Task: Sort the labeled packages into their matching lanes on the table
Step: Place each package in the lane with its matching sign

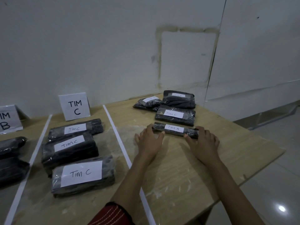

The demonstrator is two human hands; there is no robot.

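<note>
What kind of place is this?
Probably a packing or sorting room: a wooden table split by white tape, a "TIM C" sign, and wrapped labeled packages.

A pale, off-white wall (100,51) rises behind the desk, scuffed and marked in places. On it a rough rectangular outline (186,57) of brownish residue frames a cleaner patch, just above the desk's far right corner. To the right of that a thin dark seam (216,51) runs from the top of the view down to the desk's far edge, tilting slightly. Past the seam the wall continues as lighter panels (259,62), ending low down in a grey skirting strip (272,114). The desk (186,172) has a light wood-grain top, dusty with whitish smears. Beyond its right edge lies a glossy pale tiled floor (276,184) with one bright reflection of a light (282,208). The room is dim overall.
</note>
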